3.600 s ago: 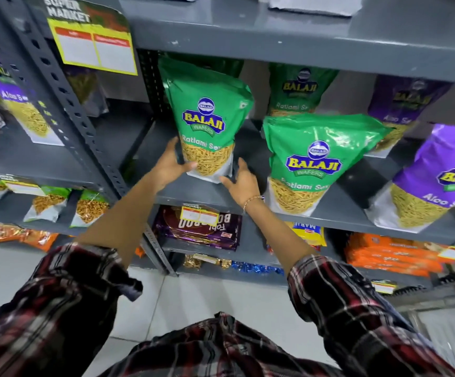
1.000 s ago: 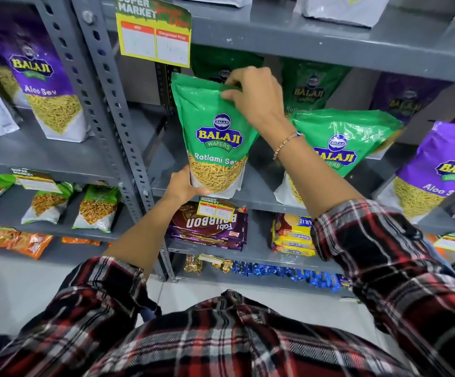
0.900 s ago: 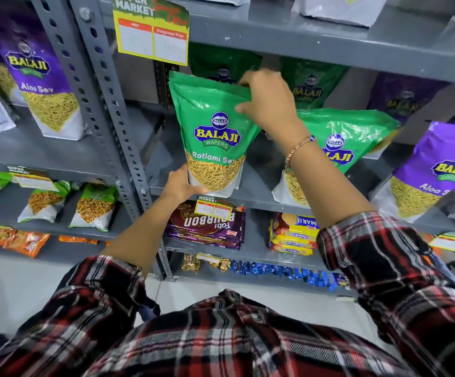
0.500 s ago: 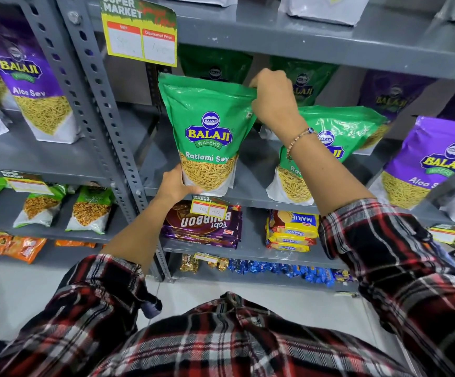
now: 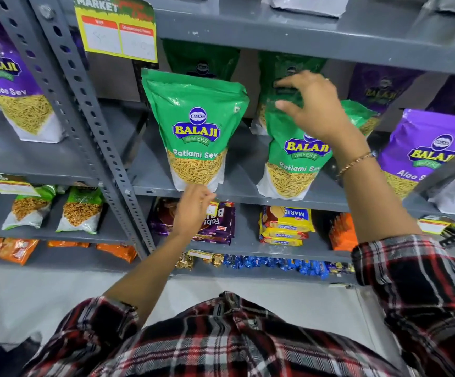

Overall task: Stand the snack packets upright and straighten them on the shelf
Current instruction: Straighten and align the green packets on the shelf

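1. Head view, the shelf [image 5: 248,195]: the first green packet [image 5: 196,129] stands upright at about 11 o'clock from the picture's middle, its face square to the front and its base on the shelf's front edge. It looks done.
2. Head view, left hand [image 5: 193,206]: it sits just below that packet's base at 6 o'clock of it, fingers loosely curled, holding nothing; whether a fingertip touches the packet cannot be told.
3. Head view, right hand [image 5: 313,110]: it is spread open at the top of the second green packet [image 5: 294,159], at 3 o'clock of the first, thumb and fingers apart around the packet's upper edge, not yet closed on it.
4. Step in hand, as a judgement: the person is moving on to the second packet, whose top sags backward.
5. Next move calls for pinching that top edge, pulling it upright and turning its face forward in line with the first.
6. The purple packet [image 5: 427,156] at 3 o'clock leans too and likely awaits the same.
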Motion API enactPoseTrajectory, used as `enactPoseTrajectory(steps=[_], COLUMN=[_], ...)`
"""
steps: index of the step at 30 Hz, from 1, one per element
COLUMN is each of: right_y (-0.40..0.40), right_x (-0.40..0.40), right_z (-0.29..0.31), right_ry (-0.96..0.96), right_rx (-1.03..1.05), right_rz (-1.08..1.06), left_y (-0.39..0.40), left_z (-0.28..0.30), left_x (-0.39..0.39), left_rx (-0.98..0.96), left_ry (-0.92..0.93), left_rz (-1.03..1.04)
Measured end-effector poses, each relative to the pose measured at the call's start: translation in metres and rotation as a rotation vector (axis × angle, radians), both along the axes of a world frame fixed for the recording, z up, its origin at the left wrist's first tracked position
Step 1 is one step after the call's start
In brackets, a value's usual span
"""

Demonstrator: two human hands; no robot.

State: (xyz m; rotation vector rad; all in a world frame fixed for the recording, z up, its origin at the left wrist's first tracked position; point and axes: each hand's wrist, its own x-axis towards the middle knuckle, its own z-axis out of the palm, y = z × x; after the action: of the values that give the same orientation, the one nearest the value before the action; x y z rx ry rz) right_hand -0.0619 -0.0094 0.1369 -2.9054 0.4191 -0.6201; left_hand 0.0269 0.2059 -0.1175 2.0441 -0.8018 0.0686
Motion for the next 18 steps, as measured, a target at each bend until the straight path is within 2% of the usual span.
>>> enactPoseTrajectory(steps=[3, 6, 9, 13, 18], right_y=[-0.032, -0.051, -0.060, -0.065, -0.071], right_x=[-0.025, -0.042, -0.051, -0.049, -0.041], right_z=[0.009, 0.013, 0.012, 0.003, -0.001], right_ry=[0.012, 0.027, 0.086, 0.105, -0.062], right_rx=[-0.003, 0.039, 0.081, 0.053, 0.052], right_rz=[-0.060, -0.090, -0.091, -0.089, -0.143], left_y=[-0.050, -0.093, -0.124, -0.151, -0.160], left_z=[0.010, 0.021, 0.026, 0.027, 0.024], left_x=[-0.018, -0.025, -0.022, -0.023, -0.028], left_rx=[0.030, -0.016, 0.067, 0.060, 0.076], left_ry=[-0.005, 0.243, 0.419, 0.424, 0.332], left_rz=[-0.215, -0.309, -0.318, -0.281, -0.231])
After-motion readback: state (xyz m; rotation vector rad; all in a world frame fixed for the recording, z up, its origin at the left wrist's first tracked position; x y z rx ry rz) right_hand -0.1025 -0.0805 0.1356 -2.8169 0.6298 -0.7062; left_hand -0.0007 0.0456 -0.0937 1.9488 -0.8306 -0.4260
